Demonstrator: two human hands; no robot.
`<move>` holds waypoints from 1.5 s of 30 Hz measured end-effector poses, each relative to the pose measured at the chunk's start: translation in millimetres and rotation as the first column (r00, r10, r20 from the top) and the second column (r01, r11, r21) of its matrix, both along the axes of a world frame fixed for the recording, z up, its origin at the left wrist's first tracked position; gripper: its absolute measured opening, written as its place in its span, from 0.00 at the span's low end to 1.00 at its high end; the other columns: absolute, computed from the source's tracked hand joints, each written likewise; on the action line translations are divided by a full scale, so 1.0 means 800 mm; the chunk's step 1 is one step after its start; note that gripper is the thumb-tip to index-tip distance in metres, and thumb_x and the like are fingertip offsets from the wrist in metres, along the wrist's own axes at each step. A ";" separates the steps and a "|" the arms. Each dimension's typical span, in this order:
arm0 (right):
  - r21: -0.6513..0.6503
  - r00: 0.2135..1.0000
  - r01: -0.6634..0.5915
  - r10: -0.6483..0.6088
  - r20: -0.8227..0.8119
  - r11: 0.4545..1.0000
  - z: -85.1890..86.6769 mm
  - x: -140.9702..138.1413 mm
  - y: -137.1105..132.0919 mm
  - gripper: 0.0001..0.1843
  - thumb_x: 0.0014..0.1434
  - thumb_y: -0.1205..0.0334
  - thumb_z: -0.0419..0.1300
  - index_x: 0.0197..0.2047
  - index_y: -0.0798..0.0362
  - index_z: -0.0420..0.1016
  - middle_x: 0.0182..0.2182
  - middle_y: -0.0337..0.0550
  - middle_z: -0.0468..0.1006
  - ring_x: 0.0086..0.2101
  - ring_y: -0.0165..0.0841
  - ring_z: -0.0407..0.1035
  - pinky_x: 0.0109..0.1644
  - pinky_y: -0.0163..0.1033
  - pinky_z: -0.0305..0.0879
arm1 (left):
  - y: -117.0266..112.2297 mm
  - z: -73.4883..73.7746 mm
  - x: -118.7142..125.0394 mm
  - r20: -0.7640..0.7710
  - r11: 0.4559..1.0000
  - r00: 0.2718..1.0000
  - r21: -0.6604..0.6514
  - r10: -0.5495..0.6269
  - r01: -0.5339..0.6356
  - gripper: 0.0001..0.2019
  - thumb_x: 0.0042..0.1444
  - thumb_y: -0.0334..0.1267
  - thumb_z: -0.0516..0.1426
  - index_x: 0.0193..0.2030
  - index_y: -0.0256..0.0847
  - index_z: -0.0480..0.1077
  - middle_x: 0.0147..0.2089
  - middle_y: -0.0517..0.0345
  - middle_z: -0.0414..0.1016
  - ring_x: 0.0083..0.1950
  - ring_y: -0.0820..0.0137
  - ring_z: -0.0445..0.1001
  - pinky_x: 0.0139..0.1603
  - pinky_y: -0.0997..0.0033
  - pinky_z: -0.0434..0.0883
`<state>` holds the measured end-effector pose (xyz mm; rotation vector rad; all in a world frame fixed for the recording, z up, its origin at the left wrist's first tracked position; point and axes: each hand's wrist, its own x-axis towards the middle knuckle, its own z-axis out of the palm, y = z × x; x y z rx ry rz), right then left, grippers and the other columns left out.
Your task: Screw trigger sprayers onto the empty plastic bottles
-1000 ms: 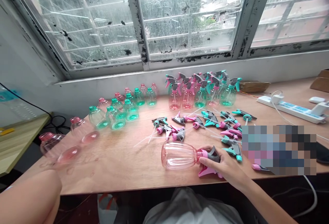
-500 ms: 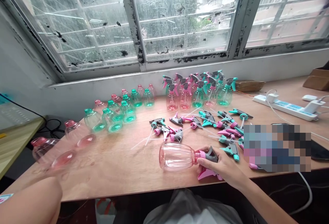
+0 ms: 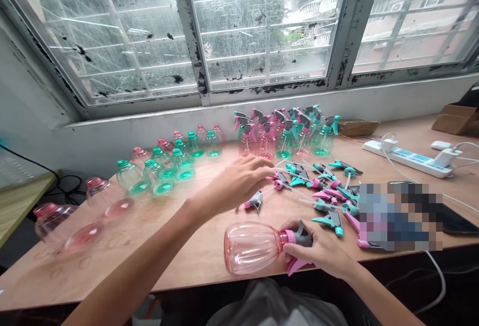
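Nearest the table's front edge, the right hand (image 3: 322, 253) is clamped around the neck of a pink spray bottle (image 3: 250, 247). The bottle lies on its side on the table (image 3: 179, 261), base to the left, with its grey-and-pink trigger head (image 3: 301, 232) under the fingers. Bottle and right hand sit much where they were a second ago.

The left hand (image 3: 239, 183) is what has changed. A moment back only that arm's elbow showed at the lower left corner. Now the forearm stretches across the table and the hand hovers just past the lying bottle, fingers loosely spread towards the loose trigger heads (image 3: 329, 201). Its fingertips are at the thin white dip tubes there, but motion blur hides whether they pinch anything. A single grey-and-pink head (image 3: 256, 200) lies just below that hand. So the two hands are apart, one holding a capped bottle and the other in among the spare heads.

Further left stand capless bottles: green ones (image 3: 160, 176) in a cluster and pink ones (image 3: 97, 193) nearer the table's left end. Against the wall behind the loose heads stands a row of finished spray bottles (image 3: 284, 136) in both colours. To the right lie a white power strip (image 3: 411, 159) and a cardboard box (image 3: 451, 119). Beyond them all is the grimy window (image 3: 262, 31).
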<state>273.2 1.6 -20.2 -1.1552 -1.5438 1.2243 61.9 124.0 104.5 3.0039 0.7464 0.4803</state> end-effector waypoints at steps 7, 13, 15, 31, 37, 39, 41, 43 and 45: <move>0.084 0.988 -0.142 0.136 0.068 0.986 0.004 0.001 -0.001 0.10 0.58 0.58 0.70 0.42 0.51 0.80 0.37 0.39 0.81 0.39 0.40 0.74 0.45 0.40 0.71 | 0.074 -0.073 0.159 -0.264 0.997 0.962 0.020 -0.072 0.080 0.23 0.68 0.45 0.60 0.66 0.40 0.68 0.70 0.45 0.68 0.66 0.51 0.71 0.65 0.40 0.69; -0.106 0.988 -0.137 0.128 -0.092 0.985 0.008 0.004 0.001 0.14 0.57 0.52 0.70 0.39 0.51 0.77 0.29 0.37 0.81 0.31 0.37 0.75 0.38 0.38 0.72 | 0.099 -0.106 0.208 -0.352 0.999 0.935 0.027 0.051 -0.044 0.23 0.68 0.43 0.61 0.67 0.41 0.67 0.71 0.45 0.66 0.67 0.49 0.69 0.66 0.38 0.68; -0.100 0.982 -0.165 0.154 -0.113 0.981 0.006 0.005 0.001 0.15 0.57 0.51 0.71 0.40 0.52 0.77 0.30 0.36 0.80 0.32 0.36 0.75 0.38 0.37 0.72 | 0.103 -0.108 0.198 -0.371 0.999 0.928 0.009 0.049 -0.049 0.23 0.68 0.43 0.60 0.67 0.42 0.66 0.71 0.45 0.65 0.67 0.49 0.69 0.65 0.38 0.68; 0.022 0.988 -0.145 0.146 -0.047 0.989 -0.003 0.004 0.003 0.15 0.60 0.50 0.70 0.43 0.52 0.80 0.35 0.39 0.80 0.35 0.38 0.74 0.40 0.38 0.71 | 0.043 -0.042 0.068 -0.220 0.978 0.969 -0.200 -0.109 0.065 0.26 0.68 0.53 0.58 0.68 0.47 0.68 0.69 0.49 0.74 0.74 0.53 0.62 0.74 0.48 0.55; 0.079 0.999 -0.052 0.053 -0.007 0.996 -0.007 0.004 0.005 0.16 0.59 0.49 0.71 0.42 0.52 0.80 0.35 0.42 0.81 0.37 0.42 0.75 0.43 0.41 0.72 | -0.040 -0.004 -0.009 0.116 0.964 0.988 -0.254 0.106 -0.073 0.20 0.75 0.48 0.47 0.67 0.48 0.68 0.66 0.54 0.76 0.63 0.63 0.76 0.60 0.65 0.73; 0.060 0.999 -0.025 0.027 -0.043 0.998 -0.008 0.003 0.007 0.16 0.60 0.49 0.70 0.41 0.52 0.79 0.33 0.40 0.80 0.35 0.39 0.75 0.41 0.40 0.71 | -0.081 -0.030 -0.033 0.203 0.950 0.947 -0.243 0.247 -0.196 0.21 0.76 0.46 0.43 0.67 0.45 0.68 0.65 0.48 0.75 0.66 0.54 0.73 0.64 0.52 0.71; 0.033 0.995 -0.013 0.016 -0.095 0.999 -0.009 0.001 0.008 0.16 0.60 0.48 0.70 0.40 0.52 0.78 0.32 0.39 0.80 0.32 0.37 0.75 0.38 0.39 0.70 | -0.116 -0.068 -0.050 0.318 0.904 0.864 -0.308 0.390 -0.295 0.21 0.75 0.45 0.43 0.66 0.49 0.70 0.66 0.49 0.74 0.68 0.52 0.70 0.69 0.48 0.66; 0.014 0.991 -0.018 0.020 -0.134 1.000 -0.010 0.001 0.008 0.17 0.59 0.47 0.71 0.39 0.53 0.78 0.31 0.38 0.80 0.31 0.36 0.75 0.36 0.37 0.69 | -0.140 -0.107 -0.060 0.396 0.812 0.747 -0.489 0.533 -0.319 0.21 0.74 0.48 0.45 0.67 0.51 0.68 0.67 0.50 0.72 0.69 0.52 0.69 0.70 0.50 0.66; -0.012 0.986 -0.031 0.029 -0.164 0.999 -0.010 0.001 0.008 0.18 0.59 0.47 0.72 0.40 0.53 0.77 0.29 0.38 0.80 0.29 0.35 0.75 0.34 0.38 0.70 | -0.153 -0.135 -0.066 0.418 0.697 0.643 -0.667 0.642 -0.263 0.25 0.73 0.52 0.45 0.72 0.48 0.61 0.71 0.48 0.69 0.70 0.51 0.68 0.70 0.48 0.66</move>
